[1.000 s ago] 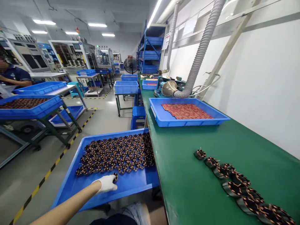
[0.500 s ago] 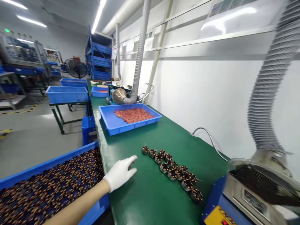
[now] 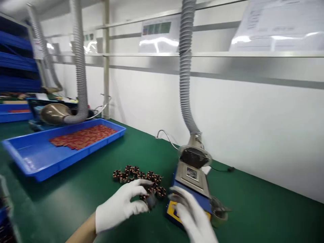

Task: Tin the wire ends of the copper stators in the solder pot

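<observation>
My left hand [image 3: 124, 206], in a white glove, curves its thumb and fingers round a copper-wound motor stator [image 3: 150, 199] at the near end of a group of stators. The held stator looks tilted and is blurred, and the fingers partly cover it. More stators [image 3: 135, 172] lie close together on the green table, just beyond this hand. My right hand [image 3: 192, 212], gloved too, is over the front of a blue and yellow bench machine [image 3: 192, 187] with a metal top. Motion smears its fingers, so I cannot see whether they hold anything.
A blue tray [image 3: 60, 160] with flat reddish pieces [image 3: 84, 136] stands on the green table [image 3: 96, 189] to the left. A grey exhaust hose [image 3: 186, 67] drops to a hood [image 3: 194, 155] behind the machine. A small cup-like container [image 3: 219, 212] stands to the machine's right.
The view has swung right toward the machine. My left hand has moved from bare table to the stators and closed round one. My right hand has come into view.
</observation>
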`<act>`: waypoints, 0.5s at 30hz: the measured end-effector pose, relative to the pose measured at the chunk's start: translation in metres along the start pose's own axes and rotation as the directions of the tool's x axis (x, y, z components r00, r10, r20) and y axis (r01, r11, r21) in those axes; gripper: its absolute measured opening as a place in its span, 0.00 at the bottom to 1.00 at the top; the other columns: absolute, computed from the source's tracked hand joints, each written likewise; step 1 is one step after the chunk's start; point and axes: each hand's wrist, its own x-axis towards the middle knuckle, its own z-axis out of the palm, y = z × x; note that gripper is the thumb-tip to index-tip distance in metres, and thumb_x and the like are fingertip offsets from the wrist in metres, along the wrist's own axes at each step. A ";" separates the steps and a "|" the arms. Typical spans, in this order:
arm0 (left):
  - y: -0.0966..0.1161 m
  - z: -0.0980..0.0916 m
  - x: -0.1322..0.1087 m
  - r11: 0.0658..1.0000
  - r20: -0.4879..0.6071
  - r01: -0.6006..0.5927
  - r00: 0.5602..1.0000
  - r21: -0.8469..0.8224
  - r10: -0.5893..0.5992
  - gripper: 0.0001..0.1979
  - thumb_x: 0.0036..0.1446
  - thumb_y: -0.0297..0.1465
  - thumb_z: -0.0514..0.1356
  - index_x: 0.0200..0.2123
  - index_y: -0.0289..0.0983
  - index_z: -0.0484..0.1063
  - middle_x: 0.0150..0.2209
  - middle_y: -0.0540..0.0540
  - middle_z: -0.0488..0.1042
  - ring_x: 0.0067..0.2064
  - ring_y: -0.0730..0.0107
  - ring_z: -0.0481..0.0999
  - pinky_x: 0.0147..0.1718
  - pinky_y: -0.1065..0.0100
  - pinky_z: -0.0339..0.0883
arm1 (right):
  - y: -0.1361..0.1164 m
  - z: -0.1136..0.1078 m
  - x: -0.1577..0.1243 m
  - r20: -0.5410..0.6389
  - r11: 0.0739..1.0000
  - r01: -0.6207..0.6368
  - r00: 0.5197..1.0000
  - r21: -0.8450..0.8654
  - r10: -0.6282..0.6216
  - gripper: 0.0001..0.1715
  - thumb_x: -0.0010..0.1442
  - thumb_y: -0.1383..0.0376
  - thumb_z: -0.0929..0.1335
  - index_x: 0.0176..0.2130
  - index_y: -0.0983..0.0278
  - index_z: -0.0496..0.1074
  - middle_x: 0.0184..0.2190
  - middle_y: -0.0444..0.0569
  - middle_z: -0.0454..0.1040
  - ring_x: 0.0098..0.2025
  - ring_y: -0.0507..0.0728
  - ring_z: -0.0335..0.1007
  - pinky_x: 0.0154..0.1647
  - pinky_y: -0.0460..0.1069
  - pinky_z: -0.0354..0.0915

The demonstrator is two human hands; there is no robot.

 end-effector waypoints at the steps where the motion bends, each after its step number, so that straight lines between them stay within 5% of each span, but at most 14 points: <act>1: 0.020 0.004 0.005 0.991 0.031 -0.116 0.992 -0.069 0.118 0.07 0.54 0.36 0.59 0.34 0.42 0.74 0.57 0.49 0.65 0.59 0.62 0.62 0.56 0.69 0.56 | -0.003 0.007 0.002 -0.003 0.992 -0.070 0.997 0.105 0.071 0.20 0.56 0.52 0.69 0.46 0.58 0.76 0.44 0.49 0.78 0.45 0.60 0.75 0.44 0.47 0.72; 5: 0.073 0.034 0.029 0.909 -0.184 -0.397 0.910 -0.125 0.372 0.12 0.56 0.34 0.58 0.45 0.44 0.69 0.57 0.45 0.66 0.58 0.58 0.64 0.55 0.61 0.61 | -0.005 0.009 0.005 -0.140 0.894 -0.057 0.981 0.445 0.132 0.21 0.54 0.49 0.70 0.44 0.57 0.75 0.45 0.51 0.77 0.49 0.61 0.73 0.50 0.55 0.69; 8: 0.084 0.061 0.043 0.873 -0.406 -0.466 0.777 0.145 0.482 0.28 0.48 0.29 0.66 0.52 0.48 0.62 0.52 0.45 0.71 0.51 0.57 0.72 0.47 0.61 0.69 | -0.008 -0.007 0.001 -0.338 0.916 0.050 0.936 0.398 0.096 0.18 0.52 0.51 0.72 0.40 0.57 0.75 0.41 0.50 0.78 0.46 0.60 0.74 0.48 0.54 0.70; 10: 0.085 0.072 0.049 0.805 -0.451 -0.539 0.671 0.248 0.588 0.27 0.50 0.29 0.65 0.52 0.48 0.61 0.49 0.45 0.73 0.47 0.58 0.73 0.44 0.62 0.70 | -0.012 -0.017 -0.002 -0.430 0.951 0.058 0.899 0.303 0.082 0.15 0.52 0.52 0.73 0.36 0.58 0.76 0.38 0.49 0.78 0.42 0.58 0.74 0.45 0.50 0.70; 11: 0.085 0.074 0.051 0.788 -0.437 -0.570 0.663 0.231 0.608 0.25 0.51 0.30 0.65 0.52 0.48 0.63 0.48 0.46 0.74 0.47 0.59 0.74 0.44 0.63 0.69 | -0.015 -0.022 -0.003 -0.448 0.967 0.069 0.893 0.245 0.050 0.13 0.52 0.53 0.73 0.33 0.58 0.76 0.36 0.48 0.78 0.40 0.57 0.74 0.44 0.49 0.70; 13: 0.086 0.073 0.051 0.835 -0.350 -0.549 0.774 0.041 0.527 0.23 0.48 0.32 0.68 0.48 0.48 0.68 0.46 0.49 0.75 0.46 0.60 0.74 0.45 0.66 0.68 | -0.018 -0.031 -0.002 -0.418 0.986 0.109 0.907 0.130 -0.045 0.09 0.54 0.56 0.72 0.29 0.59 0.77 0.33 0.47 0.76 0.37 0.55 0.73 0.40 0.47 0.69; 15: 0.089 0.067 0.048 0.896 -0.193 -0.379 0.920 -0.232 0.340 0.22 0.41 0.30 0.71 0.42 0.47 0.72 0.43 0.52 0.75 0.46 0.61 0.74 0.46 0.68 0.67 | -0.018 -0.041 0.001 -0.297 0.978 0.167 0.947 0.127 -0.123 0.08 0.56 0.60 0.71 0.26 0.59 0.76 0.28 0.45 0.74 0.33 0.53 0.71 0.35 0.45 0.69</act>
